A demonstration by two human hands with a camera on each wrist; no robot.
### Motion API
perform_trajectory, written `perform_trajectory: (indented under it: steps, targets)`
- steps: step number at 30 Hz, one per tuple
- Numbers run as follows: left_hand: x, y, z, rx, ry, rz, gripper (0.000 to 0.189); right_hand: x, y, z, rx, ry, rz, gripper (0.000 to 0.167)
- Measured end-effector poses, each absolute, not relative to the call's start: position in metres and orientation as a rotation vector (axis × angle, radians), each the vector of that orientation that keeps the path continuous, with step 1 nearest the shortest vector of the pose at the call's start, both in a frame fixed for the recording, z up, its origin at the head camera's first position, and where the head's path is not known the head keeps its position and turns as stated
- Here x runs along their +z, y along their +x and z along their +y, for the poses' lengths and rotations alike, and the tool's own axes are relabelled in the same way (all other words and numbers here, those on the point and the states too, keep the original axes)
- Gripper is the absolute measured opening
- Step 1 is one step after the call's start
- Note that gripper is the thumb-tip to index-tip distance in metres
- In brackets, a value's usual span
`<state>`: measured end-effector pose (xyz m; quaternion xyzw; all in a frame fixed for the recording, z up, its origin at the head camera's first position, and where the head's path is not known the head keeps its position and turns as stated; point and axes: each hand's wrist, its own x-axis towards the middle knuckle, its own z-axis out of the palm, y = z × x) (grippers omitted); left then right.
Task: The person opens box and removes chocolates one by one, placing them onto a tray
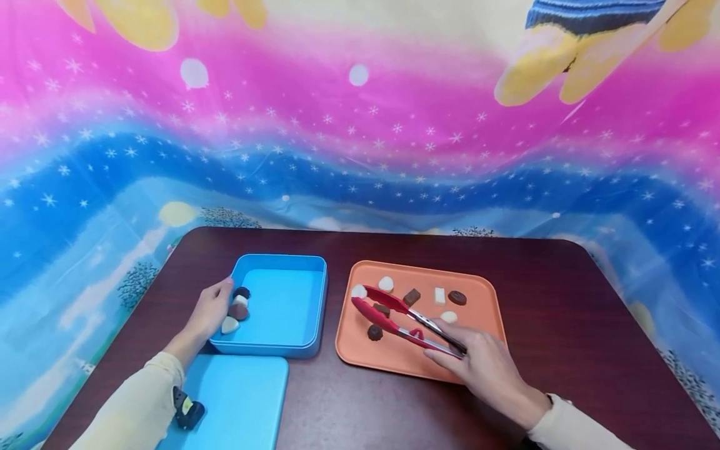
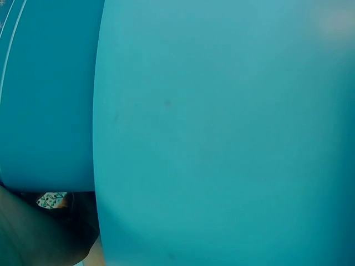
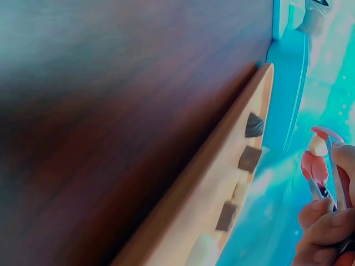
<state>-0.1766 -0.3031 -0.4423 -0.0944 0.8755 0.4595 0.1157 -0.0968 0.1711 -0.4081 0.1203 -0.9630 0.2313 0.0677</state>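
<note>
My right hand point(image 1: 486, 362) grips a pair of tongs point(image 1: 430, 328) with red tips and metal arms. Pinched between the tips is a white chocolate-like piece point(image 1: 359, 292), held over the left part of an orange tray point(image 1: 360, 353). The right wrist view also shows this pale piece point(image 3: 318, 145) between the red ends. My left hand point(image 1: 210, 309) holds the left wall of an open blue box point(image 1: 323, 300), fingers at its rim. Inside, along that wall, lie several dark and white pieces, among them a brown one point(image 1: 239, 310) and a white one point(image 1: 229, 325).
On the tray are more pieces, including a white one point(image 1: 385, 284), a brown block point(image 1: 412, 296), a dark oval point(image 1: 457, 297) and a dark round one point(image 1: 375, 332). A blue lid point(image 1: 242, 400) lies in front of the box on the dark table point(image 1: 349, 412). A printed cloth hangs behind.
</note>
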Motion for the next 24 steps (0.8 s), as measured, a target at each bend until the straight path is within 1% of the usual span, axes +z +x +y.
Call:
perform_trajectory:
  steps: [7,19,24]
  targets:
    - [-0.442,-0.177,-0.302,1.356,-0.268,2.574,0.076,-0.406,-0.09,0.195,0.648,0.287,-2.91,0.058]
    - [-0.441,-0.178,-0.301,1.365,-0.274,2.573,0.073,-0.404,-0.08,0.23,0.55,0.205,-2.992,0.06]
    - [-0.442,-0.177,-0.303,1.372,-0.266,2.578,0.074,-0.41,-0.078,0.238,0.564,0.142,-3.145,0.066]
